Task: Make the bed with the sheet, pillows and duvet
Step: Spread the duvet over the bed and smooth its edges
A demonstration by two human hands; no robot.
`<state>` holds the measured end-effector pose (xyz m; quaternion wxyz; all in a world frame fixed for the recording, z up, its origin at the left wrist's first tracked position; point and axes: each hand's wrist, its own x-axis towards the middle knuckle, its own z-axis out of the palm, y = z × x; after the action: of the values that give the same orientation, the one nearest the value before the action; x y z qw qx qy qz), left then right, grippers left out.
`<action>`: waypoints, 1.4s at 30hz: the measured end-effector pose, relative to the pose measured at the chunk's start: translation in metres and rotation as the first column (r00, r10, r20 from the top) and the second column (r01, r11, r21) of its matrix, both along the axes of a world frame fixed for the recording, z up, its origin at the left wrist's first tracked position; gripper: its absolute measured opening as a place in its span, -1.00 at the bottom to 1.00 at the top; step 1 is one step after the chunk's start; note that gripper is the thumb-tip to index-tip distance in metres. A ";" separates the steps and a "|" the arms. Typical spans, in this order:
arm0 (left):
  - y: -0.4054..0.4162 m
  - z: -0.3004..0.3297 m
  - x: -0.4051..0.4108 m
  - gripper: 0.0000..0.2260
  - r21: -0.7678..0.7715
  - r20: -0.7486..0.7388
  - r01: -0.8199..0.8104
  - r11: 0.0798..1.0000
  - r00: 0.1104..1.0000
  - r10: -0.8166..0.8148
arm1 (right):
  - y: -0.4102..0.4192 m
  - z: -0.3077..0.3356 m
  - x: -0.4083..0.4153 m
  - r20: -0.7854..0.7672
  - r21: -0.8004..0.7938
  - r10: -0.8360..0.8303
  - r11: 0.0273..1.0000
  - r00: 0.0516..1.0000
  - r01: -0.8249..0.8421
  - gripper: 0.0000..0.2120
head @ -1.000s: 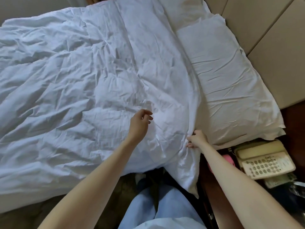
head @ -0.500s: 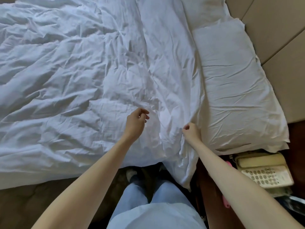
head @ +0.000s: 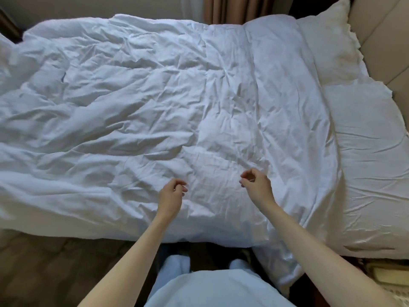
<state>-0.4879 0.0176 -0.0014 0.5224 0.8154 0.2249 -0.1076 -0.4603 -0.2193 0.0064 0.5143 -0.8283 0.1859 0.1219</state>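
Note:
A wrinkled white duvet [head: 137, 111] covers the bed from the left edge almost to the pillows. Two white pillows lie at the right end: a near pillow [head: 371, 165] and a far pillow [head: 329, 47] against the headboard. My left hand [head: 171, 196] hovers over the duvet's near edge with fingers loosely curled and nothing in them. My right hand [head: 256, 185] hangs just above the duvet, fingers curled, holding nothing. One corner of the duvet [head: 281, 267] droops off the near side of the bed. The sheet is hidden under the duvet.
A beige padded headboard [head: 385, 41] stands at the right. A cream telephone [head: 387, 273] sits at the lower right beside the bed. Brown curtains [head: 225, 8] hang at the far side. Dark floor [head: 44, 262] runs along the near edge, where my legs stand.
My right hand has let go of the duvet's edge by the pillow and moved left over the duvet. The view has pulled back and now shows the whole bed.

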 end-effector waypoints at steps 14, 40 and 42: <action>0.228 0.016 0.009 -0.78 -0.019 -0.024 -0.163 0.987 0.986 0.162 | 0.234 0.013 0.032 -0.003 0.069 0.094 0.993 0.996 -0.094 -0.88; 0.436 0.007 0.086 -0.77 -0.145 -0.023 -0.271 0.952 0.962 0.270 | 0.447 0.019 0.129 0.016 0.070 0.196 0.978 0.980 -0.197 -0.80; 0.488 0.005 0.088 -0.76 -0.144 -0.003 -0.254 0.956 0.967 0.256 | 0.495 0.014 0.128 0.033 0.057 0.191 0.980 0.981 -0.192 -0.79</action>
<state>-0.4003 0.5053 0.0033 0.5909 0.7408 0.3158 -0.0489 -0.3323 0.2759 0.0203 0.5272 -0.8281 0.0946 0.1651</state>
